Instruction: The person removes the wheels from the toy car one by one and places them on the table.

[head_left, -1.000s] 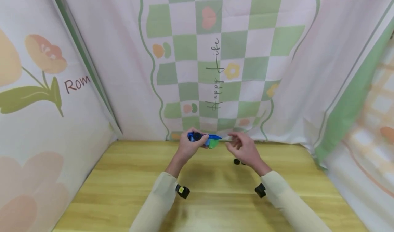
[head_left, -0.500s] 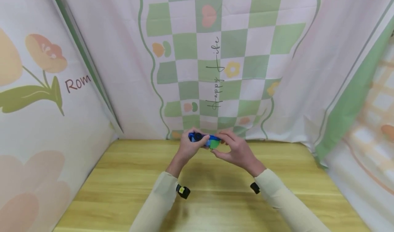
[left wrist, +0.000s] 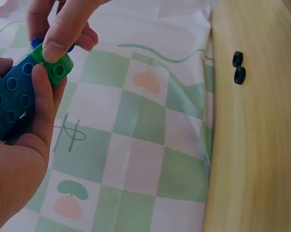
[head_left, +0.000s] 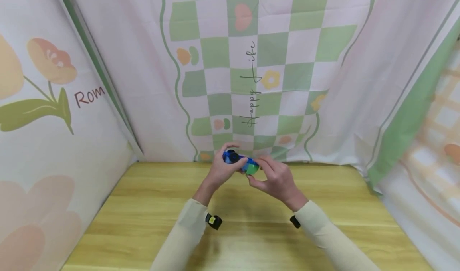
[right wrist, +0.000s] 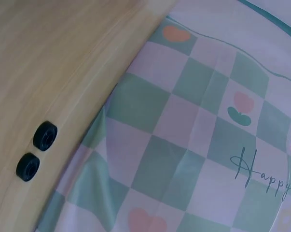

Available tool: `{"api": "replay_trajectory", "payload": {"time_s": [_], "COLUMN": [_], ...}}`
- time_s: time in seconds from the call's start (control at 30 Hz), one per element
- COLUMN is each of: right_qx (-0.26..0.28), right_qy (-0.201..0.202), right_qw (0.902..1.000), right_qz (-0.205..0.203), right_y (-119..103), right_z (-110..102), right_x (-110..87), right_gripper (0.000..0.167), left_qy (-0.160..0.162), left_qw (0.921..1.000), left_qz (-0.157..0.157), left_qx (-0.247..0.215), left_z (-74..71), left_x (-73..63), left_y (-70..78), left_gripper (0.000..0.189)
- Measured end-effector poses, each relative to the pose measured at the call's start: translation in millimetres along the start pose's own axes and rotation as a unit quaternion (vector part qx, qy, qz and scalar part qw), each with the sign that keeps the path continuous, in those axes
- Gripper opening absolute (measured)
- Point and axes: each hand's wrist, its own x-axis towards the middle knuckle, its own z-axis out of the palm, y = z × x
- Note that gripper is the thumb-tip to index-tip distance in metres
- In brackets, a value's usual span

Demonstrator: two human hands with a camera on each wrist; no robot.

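My left hand (head_left: 218, 171) holds a blue toy car (head_left: 241, 158) built from blocks, just above the table's back edge. A black wheel (head_left: 234, 157) shows on its left part. At the car's right end sits a green block (head_left: 252, 169), which my right hand (head_left: 279, 180) pinches between thumb and fingers. In the left wrist view, round studs line the blue blocks (left wrist: 11, 99), and the right thumb presses the green block (left wrist: 60, 71). Small blue bits stick out beside it there. The right wrist view catches only a sliver of a hand at its right edge.
Two loose black wheels (right wrist: 45, 136) lie close together on the wooden table (head_left: 151, 207), near its back edge. In the head view the right hand hides them. A checked curtain (head_left: 219, 55) hangs behind the table, and a flowered one (head_left: 46, 151) at the left.
My right hand has moved left, from beside the car onto its green end, and now pinches the green block. The car has tilted slightly, its right end lower. The left hand keeps its hold.
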Motion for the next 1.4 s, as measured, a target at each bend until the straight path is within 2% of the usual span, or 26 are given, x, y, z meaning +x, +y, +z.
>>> {"api": "replay_trajectory", "payload": {"time_s": [0.13, 0.3, 0.47, 0.63, 0.73, 0.83, 0.97, 1.13, 1.27, 1.33, 1.4], "right_qx": [0.009, 0.054, 0.096, 0.13, 0.152, 0.152, 0.136, 0.142, 0.169, 0.194, 0.225], "right_qy": [0.011, 0.018, 0.005, -0.028, -0.046, -0.056, -0.036, 0.001, 0.003, -0.002, -0.009], "right_qw": [0.9989, 0.9929, 0.9854, 0.9794, 0.9754, 0.9741, 0.9765, 0.9752, 0.9643, 0.9515, 0.9335], "right_qz": [0.044, 0.105, 0.14, 0.152, 0.153, 0.158, 0.163, 0.169, 0.204, 0.238, 0.279], "right_y": [-6, -14, -20, -28, -30, -30, -22, -13, -14, -16, -18], "right_z": [0, 0, 0, -2, -4, -7, -12, -18, -23, -25, -26], "right_x": [0.4, -1.0, -3.7, -7.3, -9.1, -10.9, -10.2, 1.1, 11.5, 14.9, 16.9], "right_gripper": [0.044, 0.045, 0.036, 0.032, 0.035, 0.035, 0.026, 0.019, 0.022, 0.027, 0.032], "left_qy": [-0.004, -0.022, 0.004, 0.023, 0.016, 0.004, -0.009, -0.021, -0.029, -0.034, -0.045], "left_qw": [1.0, 0.9994, 0.9998, 0.9996, 0.9997, 0.9997, 0.9979, 0.9972, 0.9977, 0.9976, 0.9973], "left_qz": [-0.002, 0.01, 0.011, 0.016, 0.015, 0.015, 0.012, -0.011, -0.021, -0.021, -0.021], "left_qx": [-0.004, -0.023, -0.015, 0.001, 0.007, 0.019, 0.064, 0.071, 0.058, 0.056, 0.054], "left_z": [-1.1, -1.1, 2.2, 6.8, 8.7, 9.2, 7.7, 6.5, 5.3, 5.1, 5.3], "left_x": [-0.3, -0.1, 0.9, 1.9, 1.4, 0.7, 1.1, 2.9, 3.7, 3.7, 3.4], "left_y": [5.0, 7.4, 8.0, 5.9, 5.3, 5.8, 6.4, 8.4, 8.8, 9.3, 9.7], "left_gripper": [0.06, 0.058, 0.06, 0.063, 0.062, 0.06, 0.055, 0.051, 0.051, 0.051, 0.051]}}
